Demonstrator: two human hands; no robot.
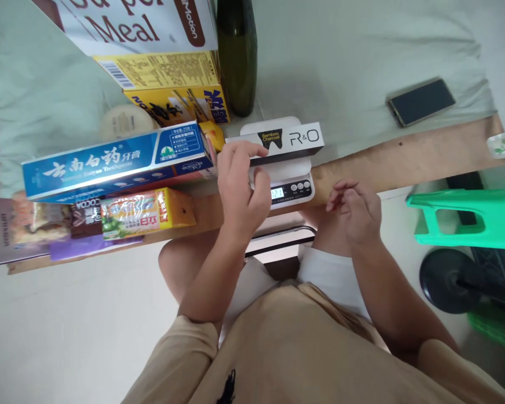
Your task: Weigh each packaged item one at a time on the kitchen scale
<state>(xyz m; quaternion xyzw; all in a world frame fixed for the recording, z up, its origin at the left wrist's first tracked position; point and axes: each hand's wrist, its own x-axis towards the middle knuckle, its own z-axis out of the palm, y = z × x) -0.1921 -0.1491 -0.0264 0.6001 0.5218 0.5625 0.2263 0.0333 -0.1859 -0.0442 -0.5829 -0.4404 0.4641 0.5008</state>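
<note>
A white and black toothpaste box (307, 140) marked R&O lies across a white digital scale (292, 168), whose lit display reads about 121. My left hand (244, 191) is at the box's left end, its bent fingers over that end and its thumb apart below; whether a fingertip touches the box I cannot tell. Beyond the scale's right side, my right hand (357, 213) hangs above my thigh, fingers loosely curled together with nothing in them. To the left stands a long blue toothpaste box (109, 163).
Left of the scale lie an orange and yellow packet (143, 213), a brown cocoa packet (86, 217) and a snack bag (42, 224). Behind are yellow boxes (180, 106), a Super Meal box (138, 28) and a dark bottle (237, 56). A phone (421, 102) lies right; a green stool (480, 219) stands below.
</note>
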